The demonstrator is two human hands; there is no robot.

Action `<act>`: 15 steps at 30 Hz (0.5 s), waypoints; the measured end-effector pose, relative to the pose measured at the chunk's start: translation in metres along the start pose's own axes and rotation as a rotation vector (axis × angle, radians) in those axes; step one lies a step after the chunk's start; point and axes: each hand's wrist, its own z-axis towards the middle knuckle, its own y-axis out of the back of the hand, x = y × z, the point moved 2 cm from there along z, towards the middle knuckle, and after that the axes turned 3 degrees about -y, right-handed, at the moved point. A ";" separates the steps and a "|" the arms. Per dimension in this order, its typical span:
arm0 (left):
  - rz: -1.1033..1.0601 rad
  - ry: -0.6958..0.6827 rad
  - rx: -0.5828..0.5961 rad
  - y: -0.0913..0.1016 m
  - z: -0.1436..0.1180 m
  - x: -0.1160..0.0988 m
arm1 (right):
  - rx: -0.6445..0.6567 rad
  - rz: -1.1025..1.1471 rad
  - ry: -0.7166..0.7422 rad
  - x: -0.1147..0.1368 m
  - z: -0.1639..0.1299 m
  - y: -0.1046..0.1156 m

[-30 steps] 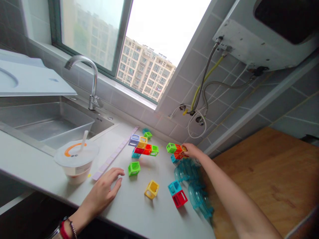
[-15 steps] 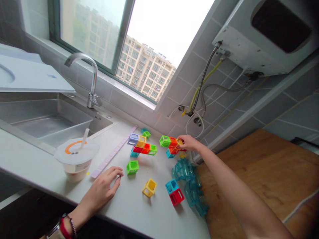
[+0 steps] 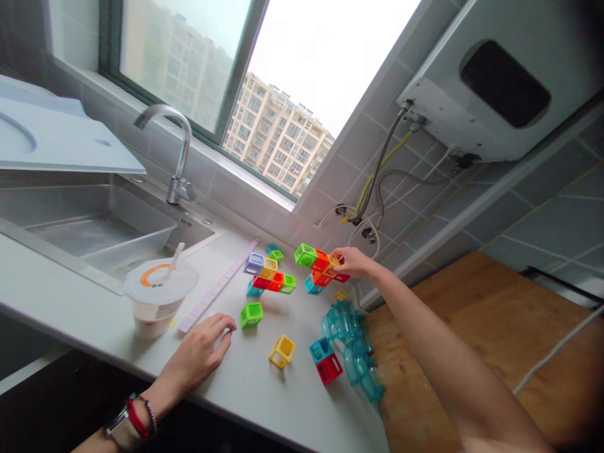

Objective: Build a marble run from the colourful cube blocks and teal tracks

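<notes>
My right hand (image 3: 353, 261) pinches a joined group of hollow toy cubes (image 3: 321, 260) in green, red, yellow and blue, near the wall; my fingers partly cover its right end. My left hand (image 3: 202, 352) rests on the counter, loosely curled, thumb apart from the fingers, with nothing visible in it. Just right of it sits a single green cube (image 3: 251, 314). Behind stands another joined group (image 3: 270, 274), with purple, yellow, red, green and blue cubes. A loose yellow cube (image 3: 282, 351) and a joined blue-and-red pair (image 3: 326, 360) lie nearer the front.
A lidded cup with a straw (image 3: 160, 296) stands left, beside a pale purple strip (image 3: 219, 286). Translucent teal plastic pieces (image 3: 356, 346) line the right side near a wooden board (image 3: 434, 352). A sink (image 3: 89, 220) with a faucet (image 3: 178, 157) lies left; a small yellow cube (image 3: 340, 294) is near the wall.
The cube group in my right hand has shifted slightly left and up, showing more red at its lower right. My left hand stays on the counter. The camera view has turned slightly.
</notes>
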 end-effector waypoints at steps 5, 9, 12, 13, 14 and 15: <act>-0.004 0.016 0.006 0.002 0.000 -0.002 | -0.064 -0.005 0.033 0.026 0.009 0.012; -0.002 0.030 0.035 0.001 -0.002 0.001 | -0.059 -0.036 0.052 0.046 0.024 0.011; -0.008 0.031 0.032 0.000 -0.002 0.002 | -0.060 -0.070 0.068 0.059 0.035 0.007; -0.010 0.030 0.028 0.000 -0.001 0.002 | -0.063 -0.078 0.073 0.063 0.038 0.005; -0.012 0.031 0.024 0.000 -0.001 0.002 | -0.066 -0.083 0.079 0.067 0.040 0.004; -0.014 0.030 0.021 0.000 -0.001 0.001 | -0.068 -0.085 0.084 0.070 0.042 0.002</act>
